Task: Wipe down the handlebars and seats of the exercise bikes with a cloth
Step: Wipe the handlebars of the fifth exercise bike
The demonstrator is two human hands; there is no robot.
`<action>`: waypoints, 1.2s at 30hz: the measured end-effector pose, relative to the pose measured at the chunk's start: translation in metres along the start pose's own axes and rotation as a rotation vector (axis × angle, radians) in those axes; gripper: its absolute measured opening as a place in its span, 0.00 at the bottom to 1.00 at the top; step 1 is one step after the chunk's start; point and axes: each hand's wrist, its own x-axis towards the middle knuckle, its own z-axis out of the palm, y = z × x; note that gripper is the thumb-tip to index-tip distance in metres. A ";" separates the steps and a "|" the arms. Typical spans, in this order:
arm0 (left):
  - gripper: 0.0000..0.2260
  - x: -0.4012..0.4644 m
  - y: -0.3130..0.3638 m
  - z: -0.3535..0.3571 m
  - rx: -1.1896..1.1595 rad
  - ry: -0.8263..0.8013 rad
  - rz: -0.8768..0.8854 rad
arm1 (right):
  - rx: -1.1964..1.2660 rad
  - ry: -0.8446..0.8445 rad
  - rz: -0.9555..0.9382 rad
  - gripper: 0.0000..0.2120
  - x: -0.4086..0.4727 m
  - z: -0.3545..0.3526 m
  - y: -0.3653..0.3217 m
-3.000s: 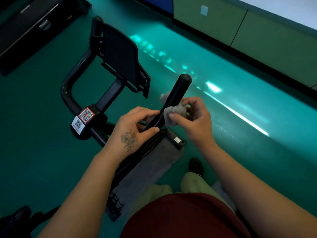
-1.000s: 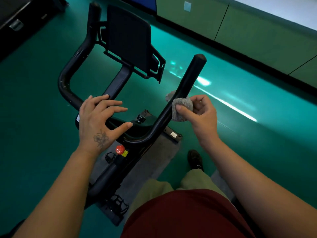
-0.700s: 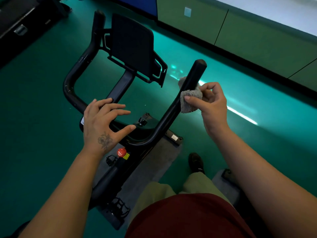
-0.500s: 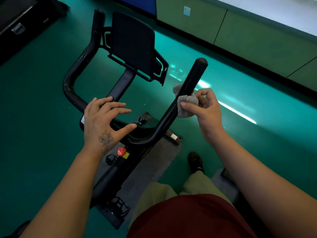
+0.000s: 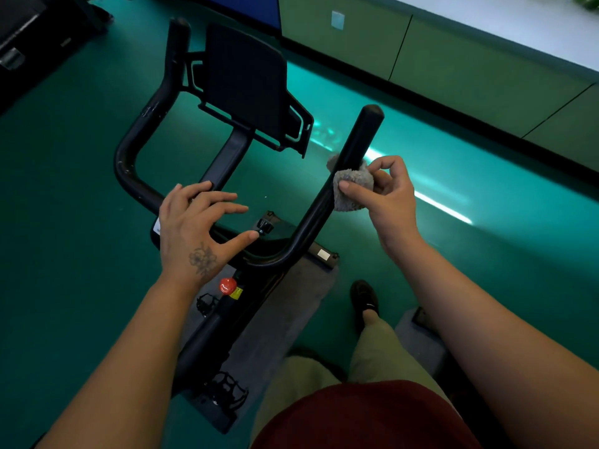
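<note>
right hand [image 5: 385, 196]: pinches cloth [image 5: 351, 189] round right handlebar [image 5: 337, 192]
bar axis: runs up-away
left hand [image 5: 197, 228]: fingers spread, resting on crossbar

- a gym or fitness room, by the look of it.
- an exercise bike [image 5: 227, 319] stands in the middle, with black handlebars [image 5: 136, 150], a console tray [image 5: 246, 79], a red knob [image 5: 227, 285] on the frame and a caged pedal [image 5: 228, 388].
- it sits on a grey mat [image 5: 285, 319] over a smooth green floor [image 5: 64, 222] that reflects light.
- a dark machine [image 5: 26, 30] at the far left may be a treadmill; too cropped to tell.
- green wall panels [image 5: 453, 59] run along the floor's edge.
</note>
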 end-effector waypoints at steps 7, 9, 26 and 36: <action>0.23 -0.001 -0.001 -0.001 0.009 -0.018 -0.003 | 0.011 -0.026 0.060 0.21 -0.039 0.018 0.027; 0.23 0.000 0.001 -0.002 0.008 -0.020 -0.012 | -0.007 -0.035 0.059 0.21 -0.042 0.019 0.028; 0.22 0.002 0.004 0.003 0.030 0.004 -0.069 | 0.026 -0.127 0.037 0.23 -0.029 0.010 0.034; 0.24 -0.001 -0.001 -0.001 -0.013 -0.004 -0.003 | -0.022 0.057 0.042 0.24 -0.031 0.015 0.027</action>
